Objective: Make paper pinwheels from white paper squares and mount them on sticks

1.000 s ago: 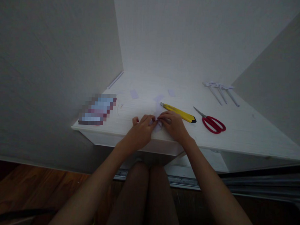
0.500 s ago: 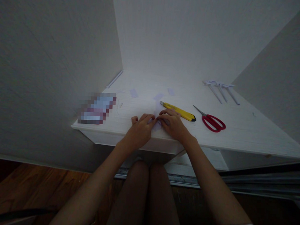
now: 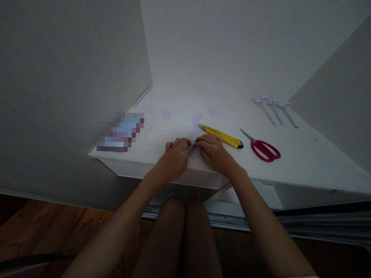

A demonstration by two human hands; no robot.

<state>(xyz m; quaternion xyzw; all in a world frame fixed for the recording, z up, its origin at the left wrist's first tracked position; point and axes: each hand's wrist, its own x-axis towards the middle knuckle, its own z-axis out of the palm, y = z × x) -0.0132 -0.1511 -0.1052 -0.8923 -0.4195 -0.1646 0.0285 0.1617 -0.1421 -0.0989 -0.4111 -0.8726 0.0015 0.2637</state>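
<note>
Near the front edge of the white shelf (image 3: 294,159), my left hand (image 3: 175,158) and my right hand (image 3: 214,152) meet with fingertips almost touching. Both are closed in a pinch on a small piece of white paper (image 3: 195,152), which shows between them and is partly hidden by the fingers. A yellow box cutter (image 3: 223,136) lies just beyond my right hand, its tip pointing left. Farther right rest scissors (image 3: 265,150) with red handles, blades pointing away to the left.
Small paper pieces (image 3: 166,113) lie behind my hands. Several rolled paper sticks with folded tops (image 3: 277,112) are at the back right. A thin paper strip (image 3: 142,96) lies along the left wall. A pixelated flat object (image 3: 121,132) sits at the left edge.
My hands stay at the same spot on the paper, with small finger shifts; the right fingers are drawn slightly closer together. The view has shifted slightly. Other things lie as before.
</note>
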